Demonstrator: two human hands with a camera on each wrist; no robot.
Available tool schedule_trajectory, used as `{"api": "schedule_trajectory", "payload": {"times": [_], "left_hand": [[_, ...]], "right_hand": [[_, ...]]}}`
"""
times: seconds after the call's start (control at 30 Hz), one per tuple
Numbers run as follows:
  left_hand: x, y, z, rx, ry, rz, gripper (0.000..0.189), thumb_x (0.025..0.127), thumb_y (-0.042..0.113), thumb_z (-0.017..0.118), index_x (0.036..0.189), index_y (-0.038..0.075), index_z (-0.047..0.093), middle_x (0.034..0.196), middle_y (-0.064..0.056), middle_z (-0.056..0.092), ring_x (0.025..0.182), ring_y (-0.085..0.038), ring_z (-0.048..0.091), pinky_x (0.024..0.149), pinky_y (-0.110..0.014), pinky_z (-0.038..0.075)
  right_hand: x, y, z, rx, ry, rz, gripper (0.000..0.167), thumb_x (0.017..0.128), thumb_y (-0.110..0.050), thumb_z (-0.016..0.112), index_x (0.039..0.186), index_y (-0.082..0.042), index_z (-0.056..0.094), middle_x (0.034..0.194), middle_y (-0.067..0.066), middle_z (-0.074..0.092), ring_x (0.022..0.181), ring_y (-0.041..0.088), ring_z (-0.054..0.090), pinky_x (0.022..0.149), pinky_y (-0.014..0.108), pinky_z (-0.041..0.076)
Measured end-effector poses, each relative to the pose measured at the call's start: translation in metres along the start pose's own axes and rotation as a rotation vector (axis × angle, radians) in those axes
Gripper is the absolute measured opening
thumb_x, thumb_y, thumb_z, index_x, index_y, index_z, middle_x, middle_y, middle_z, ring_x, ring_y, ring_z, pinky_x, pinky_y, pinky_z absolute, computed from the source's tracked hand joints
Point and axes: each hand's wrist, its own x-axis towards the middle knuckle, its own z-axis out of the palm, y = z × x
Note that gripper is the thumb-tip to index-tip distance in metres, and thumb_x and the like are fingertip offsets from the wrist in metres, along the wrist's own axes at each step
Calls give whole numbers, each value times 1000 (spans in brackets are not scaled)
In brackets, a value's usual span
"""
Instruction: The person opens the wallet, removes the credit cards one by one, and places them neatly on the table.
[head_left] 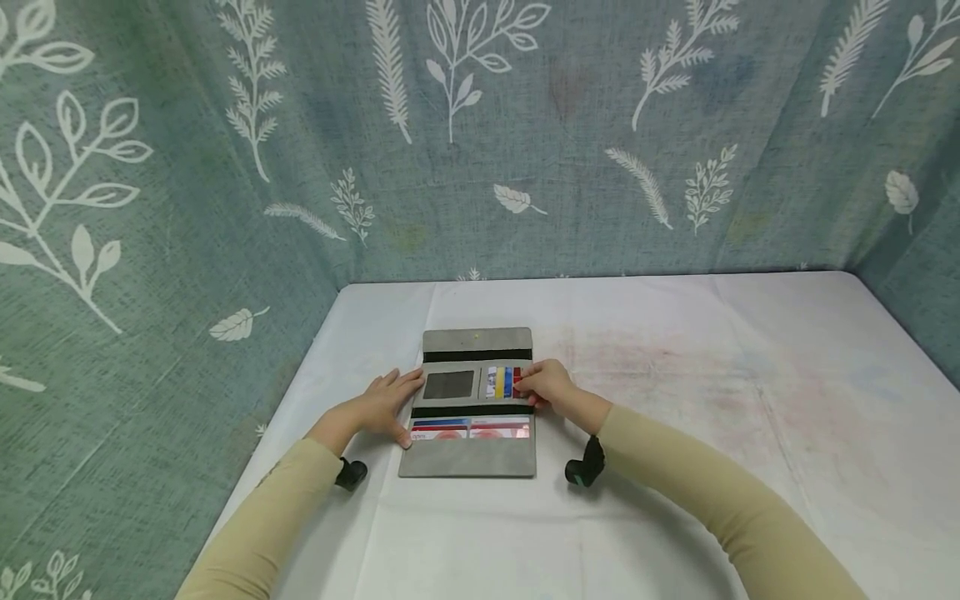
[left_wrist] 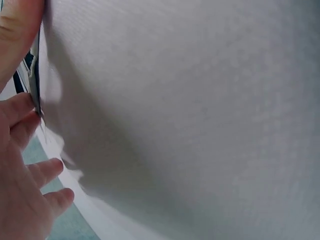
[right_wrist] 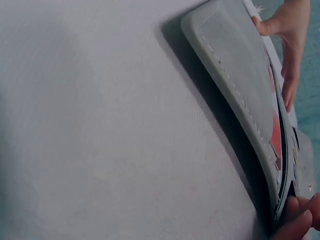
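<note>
A grey folding wallet lies unfolded on the white table, its three panels running away from me. The middle panel has a dark clear window and a row of colored cards in slots. More cards show in the nearer pocket. My left hand rests against the wallet's left edge, fingers spread. At the right edge, my right hand pinches the dark red card at the end of the row. In the right wrist view, the wallet's near flap is slightly raised; the pinched card is hidden.
The white tablecloth has faint reddish stains right of the wallet. A green leaf-patterned curtain hangs behind the table and along its sides. Black wrist cameras sit below both wrists.
</note>
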Motion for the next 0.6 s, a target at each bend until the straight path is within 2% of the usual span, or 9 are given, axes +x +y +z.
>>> {"api": "schedule_trajectory", "payload": {"times": [0.27, 0.6], "left_hand": [[-2, 0, 1, -12, 11, 4, 115, 54, 51, 78, 144, 3, 25, 152, -13, 16, 136, -47, 6, 105, -62, 7], [-6, -2, 1, -19, 7, 19, 115, 55, 52, 75, 144, 2, 23, 152, -15, 15, 135, -48, 6, 105, -63, 6]], "right_hand": [[3, -1, -5, 129, -46, 67, 14, 81, 0, 64, 93, 4, 59, 51, 1, 53, 40, 6, 47, 40, 17, 41], [8, 4, -17, 169, -61, 98, 21, 82, 4, 60, 101, 9, 55, 53, 4, 55, 40, 8, 52, 42, 21, 48]]}}
